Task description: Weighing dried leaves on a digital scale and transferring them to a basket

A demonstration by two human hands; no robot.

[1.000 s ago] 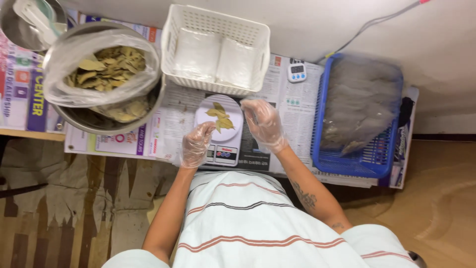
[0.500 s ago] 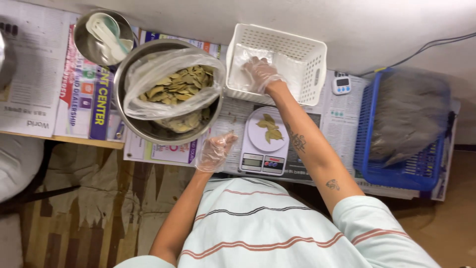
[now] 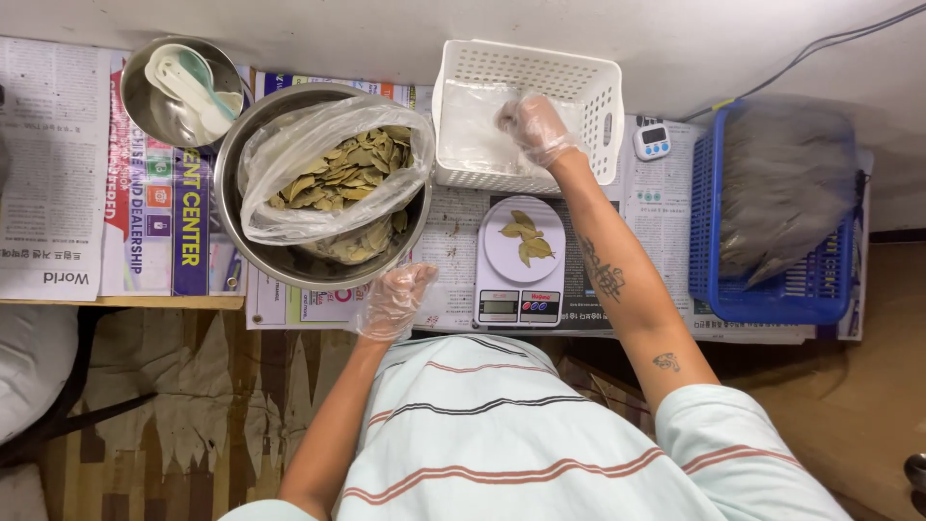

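**Gloved hand in the white basket, leaves on the scale**

The right hand (image 3: 532,125), in a clear plastic glove, reached into the white perforated basket (image 3: 603,106) at the back of the table (image 3: 116,302). Its fingers curled over the clear plastic bags (image 3: 468,130) lying inside; they appeared to pinch one, though glove and bag blurred together and a firm grip could not be confirmed. Just in front of the basket stood a small digital kitchen scale (image 3: 519,307), and a few dried bay leaves (image 3: 526,238) rested on its round white plate. The left hand (image 3: 394,301), also gloved, hovered loosely curled and empty at the table's near edge, just beside the large steel bowl (image 3: 231,207). That bowl carried an open plastic bag of dried leaves (image 3: 338,174). Behind it sat a smaller steel bowl (image 3: 145,96) with plastic scoops. A small timer (image 3: 652,141) lay right of the basket, near a blue crate (image 3: 709,241) with a filled bag. Newspaper (image 3: 53,174) covered the table.
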